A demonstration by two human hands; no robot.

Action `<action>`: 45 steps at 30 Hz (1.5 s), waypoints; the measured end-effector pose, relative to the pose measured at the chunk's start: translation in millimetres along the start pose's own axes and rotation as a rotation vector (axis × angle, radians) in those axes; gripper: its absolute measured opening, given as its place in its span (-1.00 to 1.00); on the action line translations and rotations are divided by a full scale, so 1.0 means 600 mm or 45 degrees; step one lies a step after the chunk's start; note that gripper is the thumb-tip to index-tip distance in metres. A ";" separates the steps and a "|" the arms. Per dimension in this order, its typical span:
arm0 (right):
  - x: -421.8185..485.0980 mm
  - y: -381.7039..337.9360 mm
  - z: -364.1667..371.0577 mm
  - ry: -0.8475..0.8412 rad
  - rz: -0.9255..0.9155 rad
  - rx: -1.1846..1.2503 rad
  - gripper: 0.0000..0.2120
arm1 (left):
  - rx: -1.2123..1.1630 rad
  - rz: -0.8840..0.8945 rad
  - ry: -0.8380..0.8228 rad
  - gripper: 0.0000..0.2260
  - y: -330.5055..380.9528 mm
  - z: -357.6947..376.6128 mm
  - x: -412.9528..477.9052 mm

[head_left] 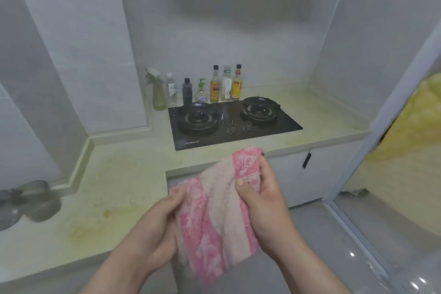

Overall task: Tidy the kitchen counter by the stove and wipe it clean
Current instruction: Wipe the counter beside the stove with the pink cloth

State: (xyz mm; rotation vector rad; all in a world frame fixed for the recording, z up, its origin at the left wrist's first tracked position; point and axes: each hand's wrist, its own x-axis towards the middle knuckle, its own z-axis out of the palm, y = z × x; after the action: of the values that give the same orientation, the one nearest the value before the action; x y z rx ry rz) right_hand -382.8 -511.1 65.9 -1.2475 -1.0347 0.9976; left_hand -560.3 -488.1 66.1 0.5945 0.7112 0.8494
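A pink and pale striped cloth hangs between my two hands, in front of the counter's edge. My left hand grips its lower left side. My right hand pinches its upper right corner, thumb on top. The pale stone counter runs in an L shape and shows yellowish stains near its front left. A black two-burner gas stove is set into it further back.
Several bottles and a green spray bottle stand in a row behind the stove against the tiled wall. Grey metal objects lie at the counter's far left. A white cabinet door sits below, right. A sliding door frame stands on the right.
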 end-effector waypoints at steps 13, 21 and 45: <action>0.242 0.011 -0.057 0.281 0.088 -0.150 -0.60 | 0.771 0.478 0.347 -0.83 0.083 -0.008 0.329; 0.313 0.008 -0.136 0.330 0.186 -0.186 -0.50 | 0.744 0.217 0.227 -0.82 0.078 0.053 0.455; 0.561 0.049 -0.608 0.436 0.341 -0.334 -0.65 | 0.819 0.191 0.126 -0.86 -0.108 0.420 0.799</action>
State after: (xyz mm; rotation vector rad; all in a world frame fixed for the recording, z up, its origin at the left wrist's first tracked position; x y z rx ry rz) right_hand 52.0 -271.5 41.9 -1.7398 -0.7577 0.8243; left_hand -117.6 -172.3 25.0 1.1979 1.0498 0.7857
